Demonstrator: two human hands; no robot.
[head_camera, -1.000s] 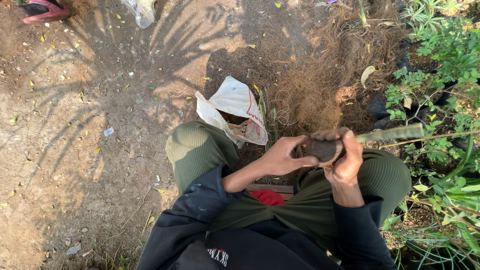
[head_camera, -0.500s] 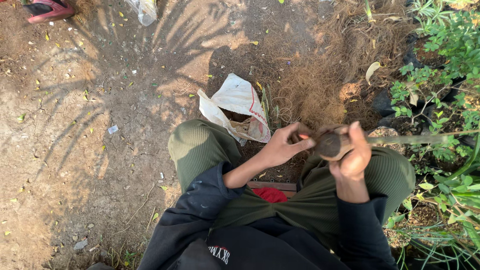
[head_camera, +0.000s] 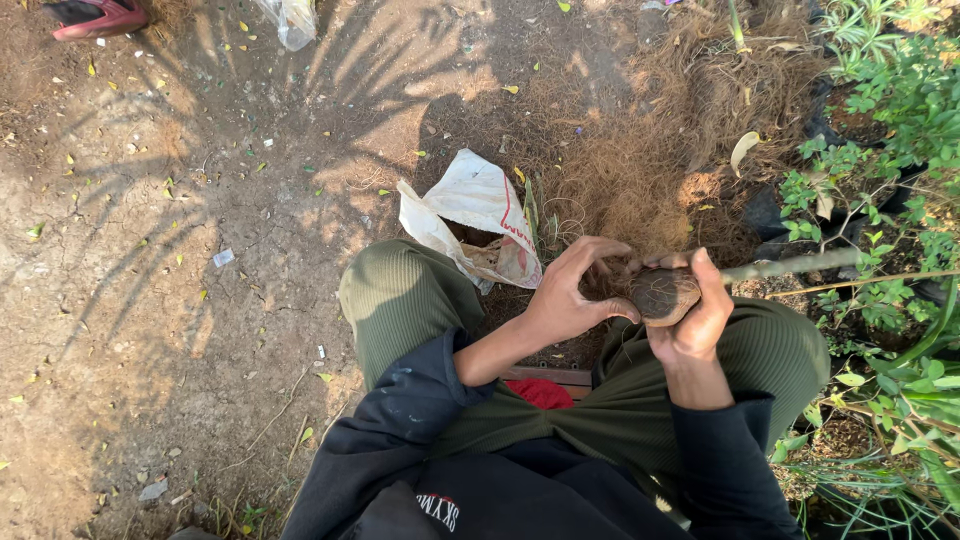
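My right hand (head_camera: 692, 318) is wrapped around a dark, round root ball (head_camera: 660, 294) at the base of a thin green stem (head_camera: 790, 265) that runs off to the right. My left hand (head_camera: 572, 291) rests against the ball's left side, thumb underneath and fingers spread over the brown fibre wound around it. Both hands are held above my knees, which are in green trousers (head_camera: 400, 295); the sleeves are dark.
A white sack (head_camera: 470, 205) with brown material in it lies open just beyond my left knee. A heap of dry brown fibre (head_camera: 640, 170) sits ahead. Leafy green plants (head_camera: 890, 130) crowd the right edge. A pink sandal (head_camera: 95, 18) lies far left on bare dirt.
My left hand has opened its fingers wider over the ball. The right thumb has shifted up over the ball's side, and the ball has turned slightly in my grip.
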